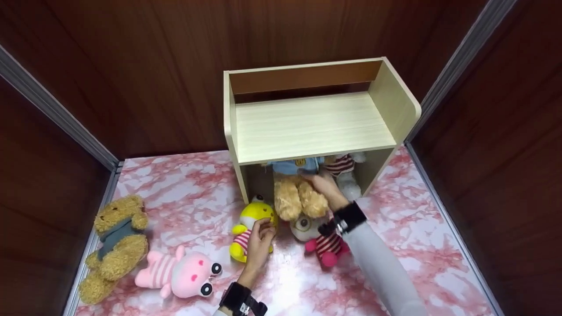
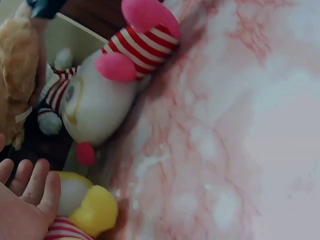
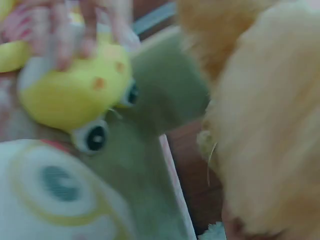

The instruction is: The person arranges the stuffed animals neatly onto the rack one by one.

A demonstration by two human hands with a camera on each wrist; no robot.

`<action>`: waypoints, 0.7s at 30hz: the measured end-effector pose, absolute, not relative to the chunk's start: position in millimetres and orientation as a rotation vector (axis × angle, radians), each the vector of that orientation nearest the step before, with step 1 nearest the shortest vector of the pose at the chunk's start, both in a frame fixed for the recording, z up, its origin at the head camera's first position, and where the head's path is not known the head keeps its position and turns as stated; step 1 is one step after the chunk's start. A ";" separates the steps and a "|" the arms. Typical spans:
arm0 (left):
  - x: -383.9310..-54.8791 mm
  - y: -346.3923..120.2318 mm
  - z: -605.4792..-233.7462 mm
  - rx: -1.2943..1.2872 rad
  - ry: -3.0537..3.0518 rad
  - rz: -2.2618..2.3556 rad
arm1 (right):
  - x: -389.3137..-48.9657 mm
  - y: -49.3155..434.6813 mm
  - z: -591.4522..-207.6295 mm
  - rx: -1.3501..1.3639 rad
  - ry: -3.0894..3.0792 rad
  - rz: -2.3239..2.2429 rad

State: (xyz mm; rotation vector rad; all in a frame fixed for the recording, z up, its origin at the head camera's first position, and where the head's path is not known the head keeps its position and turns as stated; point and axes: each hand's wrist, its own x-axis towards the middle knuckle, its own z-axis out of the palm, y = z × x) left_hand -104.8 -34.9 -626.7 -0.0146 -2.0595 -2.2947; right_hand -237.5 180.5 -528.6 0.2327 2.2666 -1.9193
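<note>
A tan teddy bear (image 1: 289, 199) in a blue top is partly inside the lower compartment of a small wooden shelf (image 1: 314, 127), legs outward. My right hand (image 1: 324, 186) holds it at the belly and side; fur hides some fingers. My left hand (image 1: 262, 237) rests over a yellow frog plush (image 1: 250, 213) in a pink-striped shirt, its fingers loosely bent on the head. Below the bear's feet lies a white-headed plush (image 1: 327, 243) with pink limbs and a red-striped shirt. A grey plush (image 1: 349, 184) in a striped shirt sits inside the compartment, to the bear's right.
Leftward on the pink marbled floor (image 1: 189, 193) lie a pink frog plush (image 1: 175, 272) and a brown teddy bear (image 1: 116, 245) in a grey-blue top. Dark wood panels with metal edge strips (image 1: 443, 197) enclose the space at the back and both sides.
</note>
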 end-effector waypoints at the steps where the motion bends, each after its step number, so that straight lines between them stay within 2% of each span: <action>1: -105.5 -36.0 -628.4 -0.004 -2.064 -2.290 | -244.4 179.0 -529.0 0.259 2.220 -1.957; 10: -104.4 -36.7 -633.7 -0.012 -2.097 -2.286 | -292.6 174.1 -561.2 0.378 2.115 -2.157; 21: -101.9 -39.5 -637.2 -0.052 -2.126 -2.268 | -297.3 185.7 -585.6 0.237 2.192 -2.085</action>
